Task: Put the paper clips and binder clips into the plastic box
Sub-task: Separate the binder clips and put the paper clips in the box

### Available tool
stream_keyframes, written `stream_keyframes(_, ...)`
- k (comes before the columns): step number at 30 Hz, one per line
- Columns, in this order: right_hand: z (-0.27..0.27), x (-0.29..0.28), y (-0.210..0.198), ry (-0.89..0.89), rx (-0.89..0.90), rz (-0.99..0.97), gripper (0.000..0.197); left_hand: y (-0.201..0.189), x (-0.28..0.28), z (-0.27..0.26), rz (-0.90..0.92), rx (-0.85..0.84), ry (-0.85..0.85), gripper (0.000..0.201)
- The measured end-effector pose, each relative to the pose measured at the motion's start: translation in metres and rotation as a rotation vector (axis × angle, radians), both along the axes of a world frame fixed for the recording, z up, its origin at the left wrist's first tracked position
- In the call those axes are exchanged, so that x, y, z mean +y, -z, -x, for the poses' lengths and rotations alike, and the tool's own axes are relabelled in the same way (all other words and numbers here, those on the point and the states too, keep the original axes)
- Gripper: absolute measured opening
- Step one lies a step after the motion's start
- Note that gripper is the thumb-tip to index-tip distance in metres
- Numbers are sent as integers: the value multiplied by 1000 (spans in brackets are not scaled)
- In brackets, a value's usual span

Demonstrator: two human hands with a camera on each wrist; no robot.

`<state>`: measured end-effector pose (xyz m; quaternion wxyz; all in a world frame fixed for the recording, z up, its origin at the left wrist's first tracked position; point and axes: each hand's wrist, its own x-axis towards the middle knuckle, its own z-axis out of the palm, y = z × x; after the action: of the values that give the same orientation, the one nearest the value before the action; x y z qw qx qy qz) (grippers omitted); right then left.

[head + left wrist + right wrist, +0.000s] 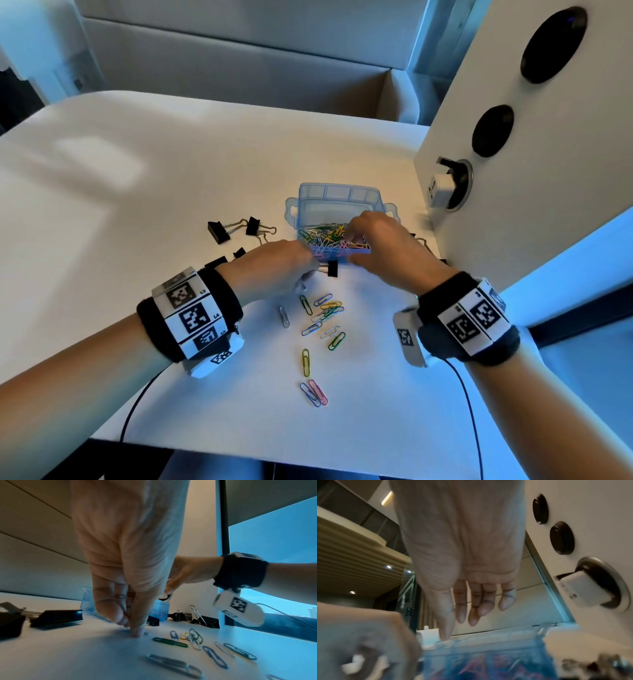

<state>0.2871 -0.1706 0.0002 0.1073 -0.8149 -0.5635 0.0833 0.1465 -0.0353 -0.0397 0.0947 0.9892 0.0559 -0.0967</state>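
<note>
A clear blue plastic box (pixel 334 197) stands open on the white table, half full of coloured paper clips. My right hand (pixel 349 236) hovers over it with fingers (pixel 472 615) straight and relaxed, holding nothing; the box (pixel 488 655) is a blur below them. My left hand (pixel 303 275) reaches down just in front of the box, thumb and fingertips (pixel 135 632) bunched on the table and pinching a pale paper clip. Loose paper clips (pixel 325 315) lie scattered nearer me. Black binder clips (pixel 218 231) sit left of the box, one (pixel 331 268) by my left fingers, others (pixel 207 621) to the right.
A white upright panel (pixel 513 137) with round black sockets and a white plug adapter (pixel 442 190) stands close on the right of the box. Thin black cables (pixel 469 411) trail from both wristbands toward the table's near edge. More paper clips (pixel 313 392) lie close to me.
</note>
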Motion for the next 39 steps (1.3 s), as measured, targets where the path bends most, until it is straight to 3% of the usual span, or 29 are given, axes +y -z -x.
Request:
stream_keyframes(2,18,-9,6,-115,49,62,29,-1,2,0,7,22,-17,14)
stream_keyframes(5,40,-15,21,-217,100,256,51,0,3,0,1,73,-47,16)
stream_keyframes(8,50,-17,29,-229,92,394,74,2,3,2,6,133,-63,17)
stream_keyframes(11,59,-19,29,-223,51,429,79,3,4,6,26,143,-73,18)
stream_keyframes(13,65,-20,30,-236,-3,420,70,2,3,8,18,137,-74,15)
stream_keyframes(18,64,-15,33,-234,-43,319,21,0,1,6,19,128,-85,14)
stream_keyframes(20,61,-13,34,-212,-41,299,9,0,1,4,24,140,-90,15)
stream_keyframes(31,71,-16,30,-246,-178,336,20,-7,0,-1,3,180,-58,14)
stream_keyframes(39,62,-15,29,-202,-132,287,13,-25,6,-28,209,-382,-171,8)
